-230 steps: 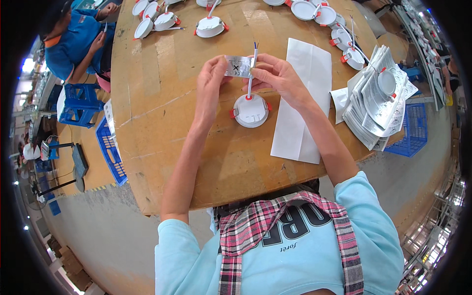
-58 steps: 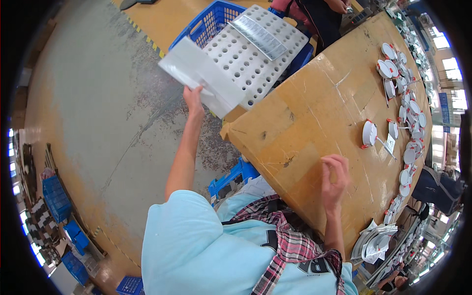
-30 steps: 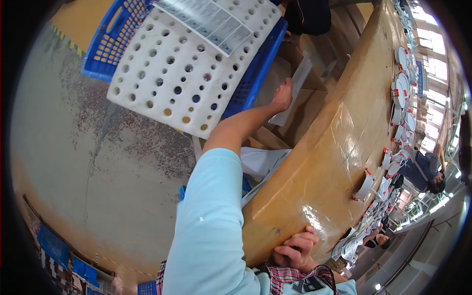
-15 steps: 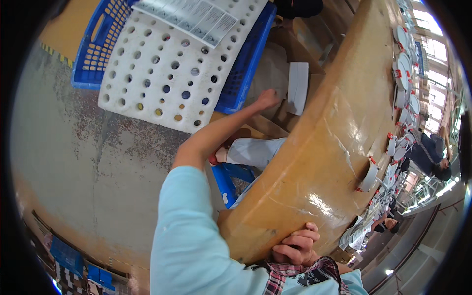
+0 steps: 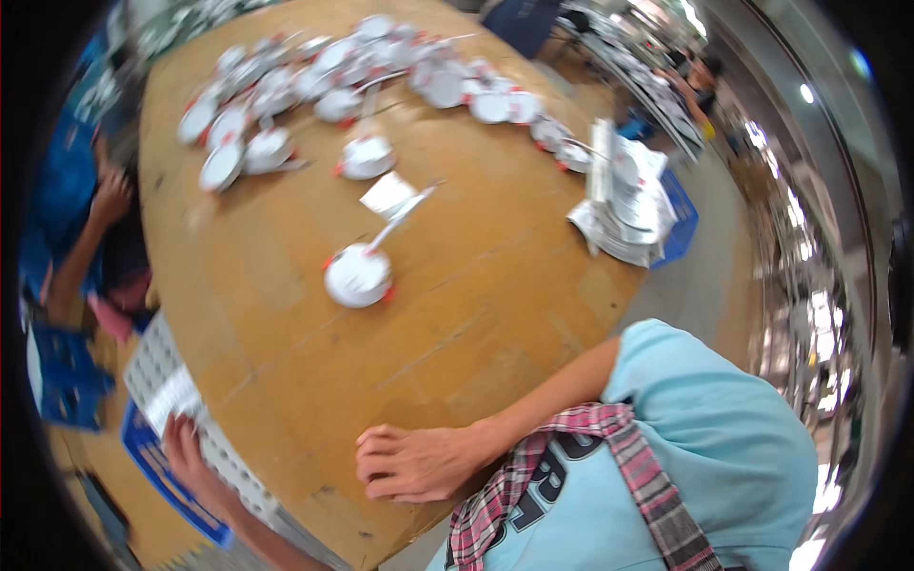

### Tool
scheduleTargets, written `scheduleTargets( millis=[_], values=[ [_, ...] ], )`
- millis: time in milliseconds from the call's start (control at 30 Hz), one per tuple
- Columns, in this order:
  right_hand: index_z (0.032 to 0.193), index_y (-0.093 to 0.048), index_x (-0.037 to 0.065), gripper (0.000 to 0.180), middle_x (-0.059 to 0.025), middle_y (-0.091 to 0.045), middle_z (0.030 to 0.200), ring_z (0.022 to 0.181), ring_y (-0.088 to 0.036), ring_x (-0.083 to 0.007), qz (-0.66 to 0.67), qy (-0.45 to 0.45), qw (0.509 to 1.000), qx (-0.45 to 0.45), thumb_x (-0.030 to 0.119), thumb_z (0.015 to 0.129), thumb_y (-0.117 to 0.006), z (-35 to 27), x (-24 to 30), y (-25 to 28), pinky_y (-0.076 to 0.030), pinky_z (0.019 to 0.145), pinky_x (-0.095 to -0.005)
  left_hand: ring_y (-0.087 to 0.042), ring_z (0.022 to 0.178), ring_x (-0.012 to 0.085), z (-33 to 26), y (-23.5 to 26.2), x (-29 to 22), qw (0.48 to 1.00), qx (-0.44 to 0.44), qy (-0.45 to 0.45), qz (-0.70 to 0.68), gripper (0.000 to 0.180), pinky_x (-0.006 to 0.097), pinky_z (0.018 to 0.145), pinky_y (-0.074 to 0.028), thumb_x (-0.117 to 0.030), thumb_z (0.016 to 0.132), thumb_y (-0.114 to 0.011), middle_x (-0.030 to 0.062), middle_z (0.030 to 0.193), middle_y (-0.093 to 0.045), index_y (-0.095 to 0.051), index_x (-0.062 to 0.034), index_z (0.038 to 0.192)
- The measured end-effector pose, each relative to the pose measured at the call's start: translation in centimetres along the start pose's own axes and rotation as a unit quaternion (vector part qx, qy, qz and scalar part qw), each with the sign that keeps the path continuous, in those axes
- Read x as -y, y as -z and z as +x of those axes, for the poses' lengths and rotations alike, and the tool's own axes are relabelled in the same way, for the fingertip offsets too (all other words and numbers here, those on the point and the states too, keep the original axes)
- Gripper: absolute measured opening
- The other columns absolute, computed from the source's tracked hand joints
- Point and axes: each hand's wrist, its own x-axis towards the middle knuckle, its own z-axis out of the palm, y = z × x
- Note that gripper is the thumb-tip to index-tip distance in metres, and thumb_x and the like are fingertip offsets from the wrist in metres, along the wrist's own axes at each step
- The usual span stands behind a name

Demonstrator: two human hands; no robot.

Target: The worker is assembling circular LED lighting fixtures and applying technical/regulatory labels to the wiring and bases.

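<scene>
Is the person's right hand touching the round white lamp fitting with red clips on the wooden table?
Apart. The head view shows the right hand flat near the table edge, with bare wood between it and the round white lamp fitting.

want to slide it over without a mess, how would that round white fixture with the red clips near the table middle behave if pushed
The fixture looks flat and low, so it would probably slide on the smooth table rather than tip or roll. Its red clips stick out at the sides and might snag. The thin white strip reaching from it would likely drag along.
</scene>
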Motion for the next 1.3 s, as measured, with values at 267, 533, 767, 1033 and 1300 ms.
scheduleTargets(
  millis=[267,533,767,1033,1300],
  values=[
    [0.087,-0.055,0.003,0.011,-0.0113,-0.049,0.094,0.099,-0.046,-0.029,0.061,0.102,0.989,-0.09,0.008,0.078,-0.056,-3.7,1.7,2.1,-0.039,0.088,-0.0405,-0.057,0.091,0.0144,-8.7,-15.4,-19.5,0.946,0.137,-0.284,0.067,0.018,0.026,0.086,-0.042,-0.002,0.091,-0.045,0.0073,0.093,-0.06,-0.06,0.0019,0.1],
    [0.084,-0.063,0.005,0.009,-0.0074,-0.059,0.087,0.084,-0.059,-0.0246,-0.273,-0.051,0.921,-0.273,0.008,0.075,-0.062,-20.9,1.1,25.5,-0.049,0.074,-0.0348,-0.063,0.096,0.0285,-19.8,-40.5,-21.6,0.78,0.537,-0.321,0.004,0.031,0.033,0.085,-0.047,0.006,0.084,-0.052,0.0161,0.104,-0.064,-0.056,-0.0017,0.114],
    [0.116,-0.057,0.003,0.043,-0.0141,-0.059,0.107,0.099,-0.059,-0.0271,-0.336,-0.388,0.828,-0.227,0.027,0.081,-0.066,-32.2,-4.6,40.3,-0.047,0.087,-0.0377,-0.049,0.115,0.0372,-25.8,-56.1,-19.2,0.684,0.533,-0.492,0.074,0.049,0.041,0.1,-0.038,-0.017,0.088,-0.06,0.0204,0.126,-0.052,-0.041,-0.0009,0.13],
    [0.132,-0.039,0.008,0.082,-0.0218,-0.042,0.129,0.114,-0.049,-0.0431,-0.322,-0.569,0.748,-0.117,0.036,0.065,-0.077,-36.3,-11.7,39.7,-0.044,0.093,-0.0516,-0.054,0.11,0.0299,-29.1,-59.6,-16.9,0.631,0.481,-0.591,0.145,0.043,0.042,0.101,-0.037,-0.021,0.087,-0.06,0.0165,0.117,-0.058,-0.048,-0.0007,0.123],
    [0.128,-0.042,0.006,0.074,-0.0185,-0.051,0.119,0.113,-0.048,-0.0372,-0.449,-0.53,0.708,-0.129,0.032,0.067,-0.074,-37.1,-12.1,39.9,-0.041,0.092,-0.0538,-0.065,0.078,0.0246,-28.5,-58.0,-17.5,0.671,0.396,-0.612,0.135,0.01,0.036,0.086,-0.049,-0.008,0.081,-0.062,0.0086,0.08,-0.067,-0.062,-0.0037,0.09]
  ],
)
